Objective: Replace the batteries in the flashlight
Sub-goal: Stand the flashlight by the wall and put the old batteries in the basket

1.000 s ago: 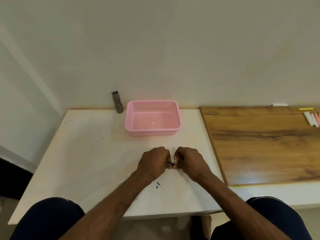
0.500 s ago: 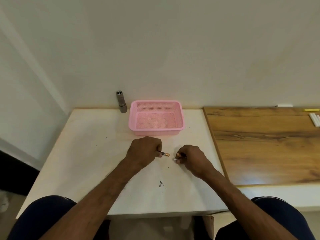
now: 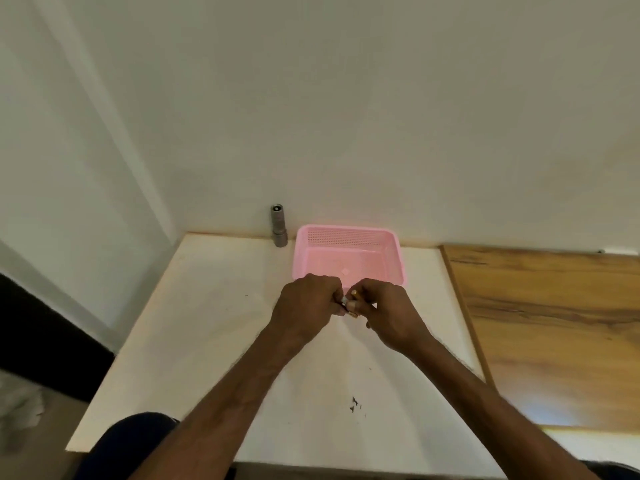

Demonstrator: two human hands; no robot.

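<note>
The white bench (image 3: pixel 207 341) runs from my knees to the wall, and a wood-grain top (image 3: pixel 554 323) adjoins it on my right. A pink basket (image 3: pixel 348 233) sits at the back of the bench, near the wall. My forearms reach in from below and meet just in front of the basket's near wall.

My left hand (image 3: pixel 304 303) is curled into a loose fist, its fingers closed round a small thing of which only a silvery tip (image 3: pixel 344 300) shows; I cannot tell more of it. My right hand (image 3: pixel 388 313) pinches a battery (image 3: pixel 354 315), which stands roughly upright between thumb and fingers with a gold end at top and bottom. The silvery tip is right against the battery.

The flashlight (image 3: pixel 278 225) stands upright at the bench's back edge against the wall, just left of the basket and well apart from my hands. A few small black marks (image 3: pixel 354 405) dot the bench between my forearms.
</note>
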